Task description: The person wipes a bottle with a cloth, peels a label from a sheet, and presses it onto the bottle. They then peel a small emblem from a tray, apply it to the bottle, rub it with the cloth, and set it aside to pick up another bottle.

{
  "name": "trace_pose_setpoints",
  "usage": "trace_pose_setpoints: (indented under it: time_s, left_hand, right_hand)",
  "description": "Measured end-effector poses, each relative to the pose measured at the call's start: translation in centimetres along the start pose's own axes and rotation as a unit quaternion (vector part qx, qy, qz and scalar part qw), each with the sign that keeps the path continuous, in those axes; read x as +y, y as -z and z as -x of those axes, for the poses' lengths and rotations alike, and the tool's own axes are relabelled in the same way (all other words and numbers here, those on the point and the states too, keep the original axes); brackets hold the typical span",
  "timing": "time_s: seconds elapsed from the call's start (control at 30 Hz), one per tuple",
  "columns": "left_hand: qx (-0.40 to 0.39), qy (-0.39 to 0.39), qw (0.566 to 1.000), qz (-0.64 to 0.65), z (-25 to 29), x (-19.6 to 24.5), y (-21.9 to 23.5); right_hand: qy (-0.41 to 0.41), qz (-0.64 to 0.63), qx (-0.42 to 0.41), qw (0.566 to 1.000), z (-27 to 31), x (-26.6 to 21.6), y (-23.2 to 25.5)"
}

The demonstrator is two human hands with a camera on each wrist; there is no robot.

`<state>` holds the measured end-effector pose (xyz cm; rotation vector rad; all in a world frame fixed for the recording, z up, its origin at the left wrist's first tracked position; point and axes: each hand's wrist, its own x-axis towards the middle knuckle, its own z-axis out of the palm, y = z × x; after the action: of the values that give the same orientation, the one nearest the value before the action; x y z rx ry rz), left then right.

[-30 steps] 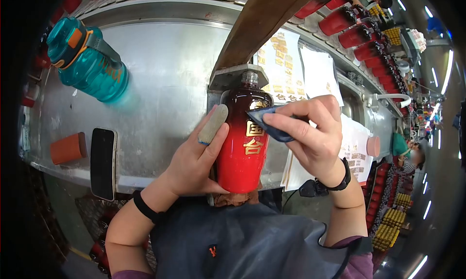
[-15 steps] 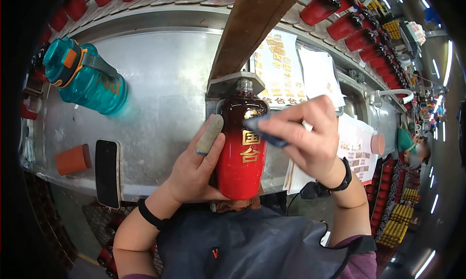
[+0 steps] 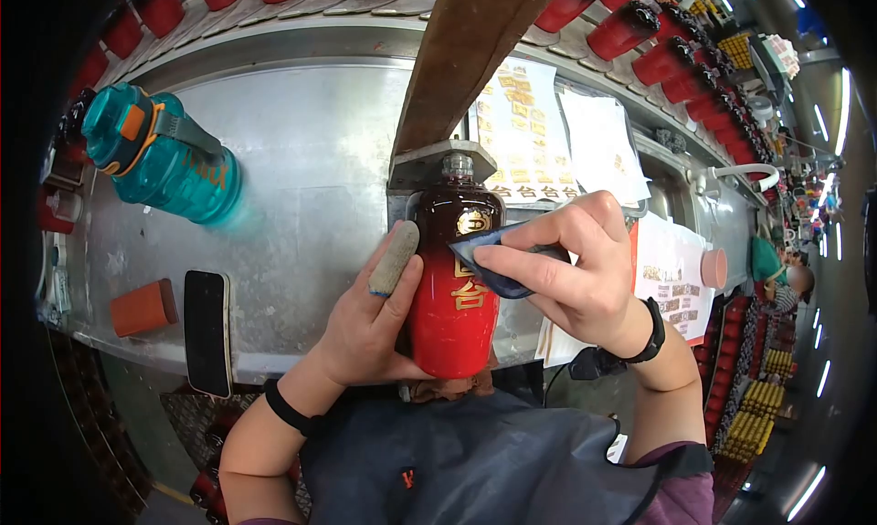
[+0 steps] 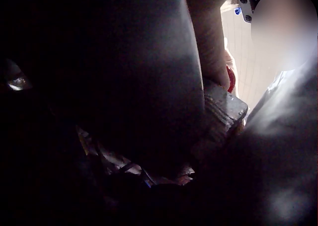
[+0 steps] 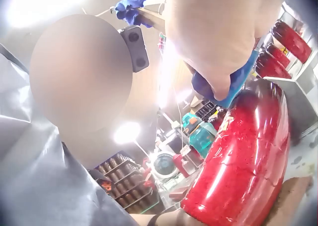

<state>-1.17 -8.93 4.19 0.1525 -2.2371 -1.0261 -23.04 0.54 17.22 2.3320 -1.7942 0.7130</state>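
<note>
A red bottle (image 3: 449, 342) with a dark top and gold characters lies with its clear glass neck at a metal holder (image 3: 429, 155). My left hand (image 3: 361, 320) grips its left side, thumb by the base; one finger wears a beige finger cot (image 3: 396, 260). My right hand (image 3: 580, 274) pinches a flat dark blue scraper (image 3: 507, 283), its tip over the gold lettering and partly hiding a middle character. In the right wrist view the scraper (image 5: 238, 82) meets the bottle (image 5: 233, 166) near its dark end. Mostly dark, the left wrist view shows a grey block (image 4: 226, 104).
A brown beam (image 3: 457, 59) slants above the metal table (image 3: 283, 205). To the left are a teal water bottle (image 3: 174, 169), a phone (image 3: 208, 333) and an orange-brown box (image 3: 143, 308). Sheets of gold decals (image 3: 525, 128) lie at right, near a pink cup (image 3: 713, 269). Red bottles (image 3: 621, 32) line the back.
The scraper has slid down the bottle toward its base, so the upper gold emblem now shows and the middle character is partly covered. My left hand keeps its hold; the whole view has shifted slightly.
</note>
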Motion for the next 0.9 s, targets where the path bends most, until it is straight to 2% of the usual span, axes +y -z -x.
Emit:
trace_pose_setpoints:
  time_s: [0.27, 0.4, 0.43, 0.47, 0.57, 0.6, 0.67, 0.7, 0.73, 0.8, 0.83, 0.87, 0.9]
  left_hand:
    - [0.001, 0.004, 1.0, 0.003, -0.1, 0.1, 0.0]
    - [0.003, 0.011, 1.0, 0.004, 0.0, 0.2, 0.1]
    - [0.006, -0.002, 1.0, 0.004, -0.1, 0.2, 0.2]
    - [0.01, -0.015, 1.0, 0.003, -0.2, 0.1, 0.2]
    - [0.018, -0.021, 1.0, 0.005, -0.1, 0.0, 0.1]
    - [0.018, -0.02, 1.0, 0.007, -0.2, 0.0, 0.1]
    - [0.013, -0.018, 1.0, 0.002, -0.1, 0.0, 0.2]
    - [0.02, -0.015, 1.0, 0.002, -0.1, 0.1, 0.1]
    - [0.021, -0.015, 1.0, 0.004, 0.0, 0.2, 0.1]
    - [0.022, -0.009, 1.0, 0.003, 0.1, 0.4, 0.2]
    - [0.027, -0.004, 1.0, 0.004, 0.1, 0.3, 0.3]
    - [0.012, -0.006, 1.0, 0.004, 0.1, 0.2, 0.5]
    - [-0.004, -0.01, 1.0, 0.002, 0.0, 0.1, 0.6]
  right_hand:
    - [-0.036, 0.056, 0.005, 0.998, -1.1, 1.5, 0.7]
    - [0.032, 0.044, -0.012, 0.998, -0.5, -0.2, 0.2]
    - [0.073, 0.056, -0.042, 0.995, -0.1, -1.1, 0.4]
    - [0.122, 0.077, -0.032, 0.989, 0.7, -1.6, 0.0]
    - [0.121, -0.037, -0.074, 0.989, 2.0, -4.2, -0.4]
    - [0.119, -0.038, -0.076, 0.989, 1.7, -4.1, 0.1]
    - [-0.012, -0.145, -0.184, 0.972, -0.5, -2.9, 1.3]
    - [-0.094, -0.176, -0.143, 0.969, -0.6, -1.4, 0.6]
    - [-0.151, -0.144, -0.107, 0.972, -1.0, -0.2, 0.8]
    - [-0.197, -0.129, -0.08, 0.969, -1.5, -0.3, 1.0]
    - [-0.078, -0.029, -0.082, 0.993, -0.9, -0.9, 0.8]
    - [0.04, 0.07, -0.081, 0.993, 0.3, -2.0, 0.4]
    - [0.108, 0.027, -0.058, 0.992, 1.5, -3.1, -0.5]
